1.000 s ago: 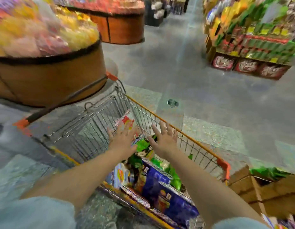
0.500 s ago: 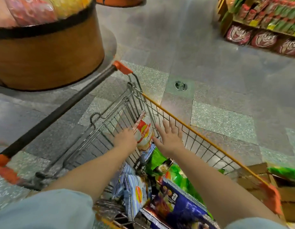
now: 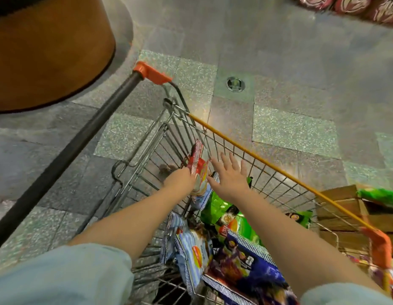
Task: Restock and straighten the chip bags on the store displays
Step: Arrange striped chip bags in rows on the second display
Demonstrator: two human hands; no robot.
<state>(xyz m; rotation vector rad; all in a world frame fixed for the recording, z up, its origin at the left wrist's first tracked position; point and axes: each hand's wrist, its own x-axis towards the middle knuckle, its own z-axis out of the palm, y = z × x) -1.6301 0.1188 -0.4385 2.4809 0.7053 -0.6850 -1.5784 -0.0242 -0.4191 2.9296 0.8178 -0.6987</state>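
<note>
Chip bags [image 3: 215,245] are lying heaped in the wire shopping cart [image 3: 268,172] below you, so the restocking is, as far as can be judged, only beginning: stock is being picked out and nothing is reaching a display yet.

Going from left to right: a round brown display tub [image 3: 50,47] is filling the upper left corner, its contents out of sight. The cart's dark handle bar [image 3: 65,150] with an orange end cap is slanting across the floor beside it. Your left hand [image 3: 182,179] is curling around a red and white chip bag [image 3: 199,168] and holding it upright near the handle end of the basket. Just beside it, your right hand [image 3: 229,175] is hovering with fingers spread, gripping nothing. Under your forearms, blue striped, green and dark purple bags are piling against each other. At the far right, a cardboard box [image 3: 341,203] is sitting against the cart with a green bag [image 3: 380,194] on top.

You are standing on a speckled grey and green tiled floor [image 3: 301,62] with a small round metal drain cover [image 3: 235,84]. Red packages [image 3: 349,5] on a low shelf are showing at the top right edge.
</note>
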